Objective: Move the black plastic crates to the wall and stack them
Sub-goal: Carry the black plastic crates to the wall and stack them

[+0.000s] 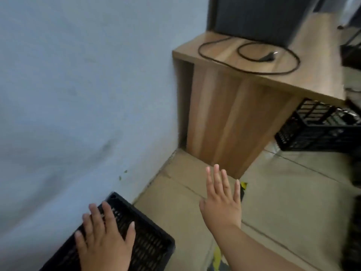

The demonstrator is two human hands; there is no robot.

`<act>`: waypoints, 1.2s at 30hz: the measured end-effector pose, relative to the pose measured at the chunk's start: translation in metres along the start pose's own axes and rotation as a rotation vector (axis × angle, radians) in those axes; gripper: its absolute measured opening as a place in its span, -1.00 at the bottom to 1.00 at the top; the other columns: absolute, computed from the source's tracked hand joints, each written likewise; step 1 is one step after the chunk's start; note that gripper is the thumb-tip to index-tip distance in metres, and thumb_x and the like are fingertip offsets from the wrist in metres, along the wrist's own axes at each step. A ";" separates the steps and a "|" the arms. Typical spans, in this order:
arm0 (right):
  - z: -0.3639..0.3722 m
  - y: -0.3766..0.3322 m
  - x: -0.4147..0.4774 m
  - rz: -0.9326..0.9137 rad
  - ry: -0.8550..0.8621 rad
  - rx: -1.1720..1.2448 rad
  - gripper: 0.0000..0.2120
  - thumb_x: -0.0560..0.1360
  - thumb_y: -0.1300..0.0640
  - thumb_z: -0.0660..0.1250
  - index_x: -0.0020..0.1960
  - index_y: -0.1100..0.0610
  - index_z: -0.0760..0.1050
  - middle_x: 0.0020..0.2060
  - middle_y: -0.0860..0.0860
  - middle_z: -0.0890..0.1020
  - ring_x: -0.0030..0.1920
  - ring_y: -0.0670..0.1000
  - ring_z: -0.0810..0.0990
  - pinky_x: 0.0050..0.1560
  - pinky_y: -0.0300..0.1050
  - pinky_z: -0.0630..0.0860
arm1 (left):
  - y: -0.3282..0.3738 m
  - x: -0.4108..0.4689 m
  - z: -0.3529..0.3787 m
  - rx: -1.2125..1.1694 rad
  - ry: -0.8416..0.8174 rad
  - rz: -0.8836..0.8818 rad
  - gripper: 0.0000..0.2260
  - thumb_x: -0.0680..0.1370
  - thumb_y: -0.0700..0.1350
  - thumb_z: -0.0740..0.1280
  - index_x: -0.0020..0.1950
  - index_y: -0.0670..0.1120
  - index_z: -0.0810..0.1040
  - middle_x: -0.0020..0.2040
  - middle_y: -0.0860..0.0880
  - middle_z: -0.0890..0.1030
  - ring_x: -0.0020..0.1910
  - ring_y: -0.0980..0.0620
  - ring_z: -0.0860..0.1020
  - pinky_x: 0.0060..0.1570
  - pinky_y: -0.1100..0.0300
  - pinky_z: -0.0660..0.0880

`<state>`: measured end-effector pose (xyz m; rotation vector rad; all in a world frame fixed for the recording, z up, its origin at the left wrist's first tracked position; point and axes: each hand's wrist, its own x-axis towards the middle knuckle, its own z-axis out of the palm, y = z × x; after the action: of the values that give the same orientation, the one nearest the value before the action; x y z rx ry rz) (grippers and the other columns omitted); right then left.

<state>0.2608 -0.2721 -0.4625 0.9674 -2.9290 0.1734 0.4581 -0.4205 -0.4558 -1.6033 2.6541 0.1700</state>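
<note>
A black plastic crate (148,243) sits against the pale blue wall (78,94) at the bottom left, its lattice face up. My left hand (101,237) lies flat above it with fingers spread; whether it touches the crate I cannot tell. My right hand (222,198) hovers over the floor to the crate's right, fingers straight and apart, holding nothing. A second black crate (320,132) stands on the floor under the wooden desk at the right.
A wooden desk (234,106) stands in the corner against the wall, with a looped black cable (252,55) and a dark box (259,16) on top. Tiled floor (283,202) lies between the desk and the near crate. Dark objects crowd the right edge.
</note>
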 end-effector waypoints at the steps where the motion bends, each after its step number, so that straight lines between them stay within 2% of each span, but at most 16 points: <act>1: -0.012 0.022 -0.004 0.075 -0.016 -0.015 0.03 0.28 -0.04 0.46 0.53 0.07 -0.11 0.52 0.02 -0.02 0.51 -0.02 -0.25 0.47 0.11 -0.26 | 0.025 -0.003 -0.006 0.007 0.022 0.055 -0.26 0.36 0.25 0.15 0.32 -0.29 0.42 0.33 -0.34 0.41 0.26 -0.36 0.39 0.16 -0.30 0.28; 4: -0.050 0.092 -0.021 0.298 -0.016 -0.010 -0.01 0.40 -0.03 0.32 0.49 0.02 -0.38 0.49 -0.03 -0.21 0.45 -0.06 -0.41 0.40 0.08 -0.47 | 0.100 -0.020 -0.012 -0.010 0.062 0.255 -0.30 0.38 0.16 0.36 0.37 -0.25 0.38 0.41 -0.28 0.31 0.34 -0.31 0.30 0.35 -0.21 0.08; 7: -0.082 0.171 -0.040 0.405 0.049 0.022 -0.12 0.56 -0.03 0.09 0.29 -0.06 -0.71 0.35 -0.10 -0.53 0.28 -0.12 -0.66 0.27 0.03 -0.65 | 0.172 -0.042 -0.011 -0.007 0.043 0.448 -0.30 0.44 0.23 0.24 0.41 -0.21 0.30 0.42 -0.29 0.31 0.33 -0.32 0.32 0.23 -0.26 0.24; 8: -0.091 0.197 -0.047 0.456 0.050 0.018 -0.12 0.56 -0.03 0.09 0.29 -0.06 -0.71 0.35 -0.09 -0.54 0.27 -0.12 -0.67 0.27 0.04 -0.65 | 0.198 -0.050 -0.009 -0.009 0.065 0.521 -0.29 0.44 0.25 0.21 0.42 -0.21 0.27 0.41 -0.32 0.31 0.33 -0.33 0.31 0.23 -0.27 0.23; 10: -0.099 0.249 -0.061 0.558 0.077 -0.053 -0.04 0.46 -0.04 0.26 0.46 -0.01 -0.48 0.47 -0.04 -0.32 0.41 -0.07 -0.51 0.37 0.08 -0.52 | 0.253 -0.070 -0.011 -0.046 0.052 0.586 -0.23 0.41 0.18 0.36 0.47 -0.19 0.19 0.46 -0.31 0.21 0.38 -0.32 0.25 0.31 -0.23 0.06; 12: -0.110 0.298 -0.077 0.684 0.058 -0.044 0.00 0.33 -0.03 0.39 0.54 0.05 -0.18 0.52 0.00 -0.09 0.50 -0.02 -0.28 0.45 0.11 -0.36 | 0.312 -0.098 -0.019 -0.010 0.008 0.648 -0.16 0.47 0.23 0.24 0.51 -0.10 -0.18 0.50 -0.20 -0.19 0.50 -0.22 -0.02 0.40 -0.08 -0.23; 14: -0.122 0.348 -0.090 0.766 0.020 -0.048 -0.05 0.41 -0.02 0.31 0.52 0.00 -0.30 0.48 -0.04 -0.28 0.47 -0.06 -0.37 0.39 0.08 -0.49 | 0.368 -0.122 -0.018 -0.075 0.004 0.754 -0.26 0.54 0.27 0.01 0.39 -0.05 -0.44 0.40 -0.10 -0.42 0.51 -0.13 -0.23 0.40 -0.02 -0.30; 15: -0.126 0.375 -0.097 0.786 0.030 -0.040 -0.10 0.48 -0.03 0.22 0.46 -0.03 -0.44 0.41 -0.08 -0.44 0.41 -0.09 -0.49 0.32 0.05 -0.60 | 0.394 -0.134 -0.016 -0.092 0.013 0.797 -0.29 0.55 0.25 0.00 0.41 -0.07 -0.39 0.43 -0.12 -0.37 0.51 -0.13 -0.19 0.41 -0.02 -0.25; 18: -0.137 0.451 -0.119 0.884 -0.010 -0.050 -0.18 0.57 -0.07 0.06 0.29 -0.04 -0.66 0.26 -0.10 -0.64 0.27 -0.10 -0.64 0.21 0.03 -0.68 | 0.468 -0.167 -0.011 -0.001 0.019 0.958 -0.27 0.44 0.23 0.08 0.47 -0.21 0.17 0.46 -0.28 0.24 0.41 -0.20 0.16 0.34 -0.01 -0.01; 20: -0.142 0.501 -0.136 0.972 -0.078 -0.012 -0.19 0.58 -0.12 0.00 0.26 -0.02 -0.71 0.22 -0.08 -0.69 0.18 -0.08 -0.74 0.18 0.05 -0.68 | 0.516 -0.191 0.001 0.021 0.049 1.011 -0.27 0.40 0.24 0.10 0.42 -0.21 0.28 0.40 -0.28 0.34 0.37 -0.20 0.21 0.37 0.04 -0.08; 22: -0.149 0.548 -0.151 1.066 -0.136 0.029 -0.21 0.59 -0.15 -0.04 0.25 -0.01 -0.73 0.20 -0.06 -0.71 0.11 -0.07 -0.80 0.16 0.06 -0.70 | 0.568 -0.220 0.005 0.007 -0.006 1.028 -0.27 0.47 0.24 0.15 0.49 -0.18 0.15 0.48 -0.24 0.19 0.44 -0.19 0.18 0.41 0.06 -0.18; 23: -0.153 0.570 -0.158 1.101 -0.171 0.048 -0.21 0.59 -0.16 -0.05 0.26 -0.01 -0.73 0.20 -0.05 -0.71 0.10 -0.07 -0.80 0.15 0.06 -0.70 | 0.594 -0.235 0.009 0.019 0.005 1.051 -0.26 0.51 0.25 0.14 0.52 -0.14 -0.04 0.51 -0.21 0.00 0.49 -0.18 0.08 0.42 0.03 -0.19; 25: -0.157 0.611 -0.171 1.163 -0.203 0.081 -0.21 0.59 -0.15 -0.04 0.27 -0.01 -0.71 0.22 -0.05 -0.70 0.14 -0.08 -0.77 0.15 0.05 -0.70 | 0.640 -0.265 0.016 0.008 0.001 1.115 -0.24 0.52 0.29 0.03 0.42 -0.08 -0.38 0.44 -0.13 -0.34 0.52 -0.12 -0.14 0.44 -0.02 -0.21; 26: -0.156 0.633 -0.178 1.193 -0.192 0.097 -0.21 0.59 -0.14 -0.03 0.28 -0.01 -0.70 0.23 -0.06 -0.69 0.18 -0.07 -0.73 0.14 0.04 -0.70 | 0.665 -0.280 0.021 -0.038 0.003 1.140 -0.24 0.52 0.29 0.02 0.39 -0.07 -0.41 0.41 -0.11 -0.37 0.51 -0.10 -0.19 0.43 -0.03 -0.23; 29: -0.157 0.676 -0.187 1.259 -0.174 0.124 -0.22 0.59 -0.14 -0.03 0.29 -0.02 -0.69 0.24 -0.06 -0.67 0.23 -0.05 -0.68 0.10 0.02 -0.74 | 0.718 -0.307 0.028 -0.029 -0.021 1.201 -0.23 0.52 0.28 0.02 0.39 -0.09 -0.43 0.41 -0.12 -0.39 0.48 -0.07 -0.25 0.43 -0.05 -0.26; 36: -0.135 0.756 -0.195 1.428 -0.239 0.193 -0.19 0.59 -0.13 -0.02 0.24 -0.04 -0.74 0.18 -0.06 -0.72 0.12 -0.06 -0.79 0.09 0.03 -0.76 | 0.828 -0.332 0.073 -0.030 -0.015 1.357 -0.22 0.49 0.26 0.13 0.45 -0.10 -0.23 0.46 -0.13 -0.22 0.48 -0.05 -0.15 0.42 -0.04 -0.21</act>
<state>-0.0316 0.4621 -0.4134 -1.3101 -3.1580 0.3762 -0.1207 0.2616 -0.4374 0.4286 3.1477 0.2216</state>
